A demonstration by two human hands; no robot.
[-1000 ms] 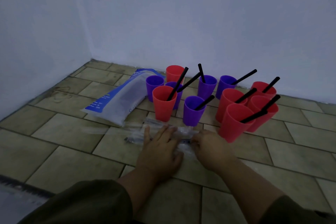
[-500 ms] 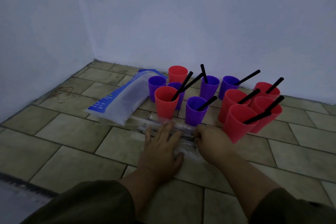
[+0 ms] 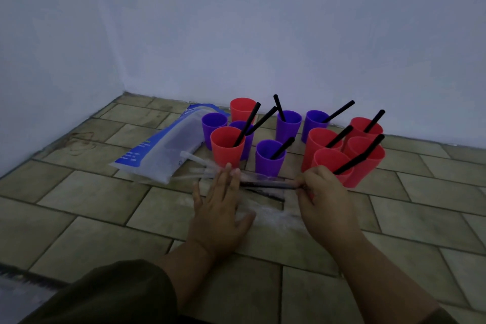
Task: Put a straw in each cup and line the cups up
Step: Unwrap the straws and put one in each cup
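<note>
Several red and purple cups stand bunched on the tiled floor near the wall; most hold a black straw. The back red cup (image 3: pixel 242 109) and the left purple cup (image 3: pixel 213 126) show no straw. A clear wrapper with black straws (image 3: pixel 265 183) lies on the floor in front of the cups. My left hand (image 3: pixel 219 208) lies flat on the wrapper with straight fingers. My right hand (image 3: pixel 324 200) pinches the end of one black straw (image 3: pixel 273 187) that sticks out of the wrapper, right in front of the nearest red cup (image 3: pixel 328 166).
A blue and white plastic bag (image 3: pixel 163 152) lies left of the cups, with clear wrapped straws (image 3: pixel 196 163) poking from under it. The white walls meet in a corner behind. Bare tiles extend to the left and right.
My right hand has moved right and opened out from a fist over the wrapper, now pinching a straw end and drawing it sideways. My left hand stays pressed on the wrapper.
</note>
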